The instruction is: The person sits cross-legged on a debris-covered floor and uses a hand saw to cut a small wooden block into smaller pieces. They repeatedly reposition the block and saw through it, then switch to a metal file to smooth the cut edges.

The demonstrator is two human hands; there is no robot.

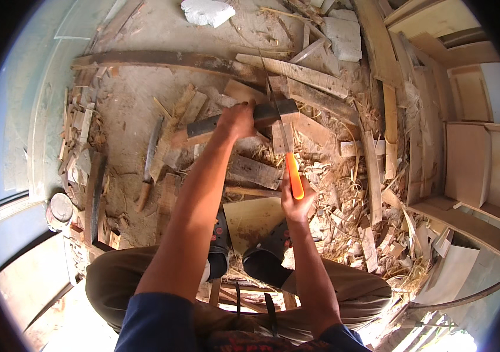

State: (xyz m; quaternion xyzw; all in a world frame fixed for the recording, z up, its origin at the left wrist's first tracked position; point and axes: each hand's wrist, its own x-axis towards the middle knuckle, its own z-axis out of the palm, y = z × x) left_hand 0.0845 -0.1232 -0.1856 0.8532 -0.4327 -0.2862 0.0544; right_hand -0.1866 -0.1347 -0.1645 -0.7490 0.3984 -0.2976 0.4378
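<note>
My right hand (pixel 298 200) is closed around the orange handle of a hand saw (pixel 285 138). The saw's thin blade points away from me and crosses a dark-faced wooden block (pixel 206 125) near its right end. My left hand (pixel 238 120) grips that block from above, left of the blade, with the fingers partly hidden. Under the block's right end stands a lighter piece of wood (pixel 282 138). Whether the blade has cut into the block, I cannot tell.
A long-bladed tool with a wooden handle (pixel 147 161) lies at left. Wood shavings (pixel 332 220) and offcuts cover the ground at right. A long beam (pixel 162 58) lies across the far side, near a white block (pixel 207 12). Boards (pixel 467 167) lean at far right.
</note>
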